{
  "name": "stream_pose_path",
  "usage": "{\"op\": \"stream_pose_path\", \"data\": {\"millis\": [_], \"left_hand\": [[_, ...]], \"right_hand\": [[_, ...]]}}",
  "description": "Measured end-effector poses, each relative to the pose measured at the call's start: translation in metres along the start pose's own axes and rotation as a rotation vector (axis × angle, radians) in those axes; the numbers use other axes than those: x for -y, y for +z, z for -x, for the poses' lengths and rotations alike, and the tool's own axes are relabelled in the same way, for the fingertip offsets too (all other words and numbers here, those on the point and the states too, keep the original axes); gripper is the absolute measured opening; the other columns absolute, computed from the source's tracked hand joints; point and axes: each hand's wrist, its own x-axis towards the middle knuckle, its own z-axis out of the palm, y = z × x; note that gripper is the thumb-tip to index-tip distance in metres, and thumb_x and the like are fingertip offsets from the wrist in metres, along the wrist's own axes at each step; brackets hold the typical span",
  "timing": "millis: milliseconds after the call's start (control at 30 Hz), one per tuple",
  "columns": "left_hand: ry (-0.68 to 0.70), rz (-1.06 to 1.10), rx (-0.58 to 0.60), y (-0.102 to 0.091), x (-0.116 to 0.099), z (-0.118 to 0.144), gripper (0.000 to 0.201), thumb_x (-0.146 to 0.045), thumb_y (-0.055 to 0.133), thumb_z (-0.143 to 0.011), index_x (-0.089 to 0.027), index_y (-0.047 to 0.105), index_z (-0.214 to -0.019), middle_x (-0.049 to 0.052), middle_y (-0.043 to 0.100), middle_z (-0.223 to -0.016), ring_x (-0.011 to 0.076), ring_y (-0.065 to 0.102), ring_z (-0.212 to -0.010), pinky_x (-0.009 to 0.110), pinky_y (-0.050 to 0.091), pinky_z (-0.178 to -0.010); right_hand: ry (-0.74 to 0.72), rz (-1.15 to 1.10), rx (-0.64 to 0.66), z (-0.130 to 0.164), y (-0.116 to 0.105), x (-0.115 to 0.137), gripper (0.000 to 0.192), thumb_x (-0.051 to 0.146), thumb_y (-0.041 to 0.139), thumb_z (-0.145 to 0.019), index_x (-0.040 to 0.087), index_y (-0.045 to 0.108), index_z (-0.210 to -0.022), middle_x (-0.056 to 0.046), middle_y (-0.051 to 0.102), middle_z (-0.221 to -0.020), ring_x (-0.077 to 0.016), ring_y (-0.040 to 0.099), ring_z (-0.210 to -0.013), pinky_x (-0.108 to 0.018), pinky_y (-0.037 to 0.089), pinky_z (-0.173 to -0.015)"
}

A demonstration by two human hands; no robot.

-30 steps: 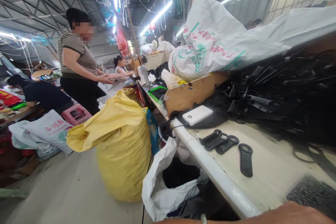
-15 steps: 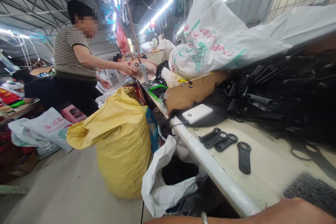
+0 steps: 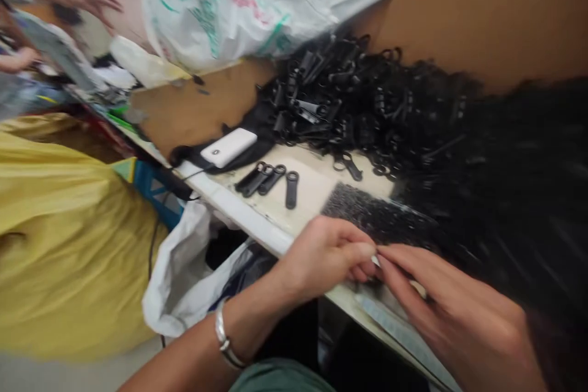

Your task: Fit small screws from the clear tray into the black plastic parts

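Both hands meet fingertip to fingertip at the near edge of the table.

The left hand (image 3: pixel 321 254) and right hand (image 3: pixel 452 306) pinch a tiny pale piece (image 3: pixel 375 261) between their fingertips, each grip pressed together, just in front of a dark patch of small parts (image 3: pixel 367 214). Beyond lie loose black plastic tabs (image 3: pixel 271 177), then a white power bank (image 3: pixel 228 147) beside the big heap of black tabs (image 3: pixel 367 104). Farthest, a printed white sack (image 3: pixel 229 6).

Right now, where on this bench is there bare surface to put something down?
One pale bare patch of bench lies between the four loose black tabs, the pile of black parts and the dark textured mat. Everywhere rightward is buried in black parts. The near edge is taken by the left hand and right hand.
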Motion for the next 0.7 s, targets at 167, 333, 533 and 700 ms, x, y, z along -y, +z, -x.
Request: {"op": "stream_pose_path", "data": {"millis": [167,333,533,700], "left_hand": [[0.045,-0.116,0.076,-0.001,-0.001,-0.002,0.012,-0.018,0.057,-0.082,-0.009,0.065,-0.081,0.001,0.063,-0.067,0.0068,0.055,-0.060,0.019,0.047,-0.063],[0.054,-0.176,0.119,-0.001,0.003,-0.004,0.018,-0.021,0.053,-0.087,-0.009,0.066,-0.086,0.003,0.065,-0.074,0.0082,0.056,-0.065,0.022,0.048,-0.067],[0.385,-0.744,0.000,-0.012,0.004,0.007,0.019,-0.022,0.047,-0.093,-0.016,0.065,-0.096,0.003,0.069,-0.091,0.0142,0.062,-0.083,0.028,0.045,-0.075],[0.515,-1.277,0.040,-0.023,0.016,0.015,0.021,-0.016,0.060,-0.085,-0.020,0.058,-0.105,0.001,0.067,-0.103,0.0191,0.060,-0.097,0.036,0.034,-0.084]], "right_hand": [[-0.479,0.533,0.010,-0.017,-0.003,0.002,0.012,0.005,0.058,-0.088,0.014,0.064,-0.093,-0.001,0.067,-0.086,-0.0089,0.064,-0.075,-0.017,0.051,-0.076],[-0.359,0.487,-0.027,-0.014,0.001,-0.003,0.011,0.008,0.059,-0.087,0.017,0.065,-0.084,0.002,0.066,-0.077,-0.0071,0.062,-0.069,-0.016,0.050,-0.069],[-0.201,0.503,-0.075,-0.008,-0.008,-0.005,0.009,0.013,0.060,-0.085,0.019,0.067,-0.083,0.003,0.067,-0.075,-0.0081,0.061,-0.059,-0.018,0.049,-0.059],[-0.101,0.550,-0.024,0.003,-0.020,-0.011,0.009,0.016,0.058,-0.085,0.019,0.066,-0.081,0.003,0.066,-0.071,-0.0093,0.060,-0.056,-0.019,0.047,-0.056]]}}
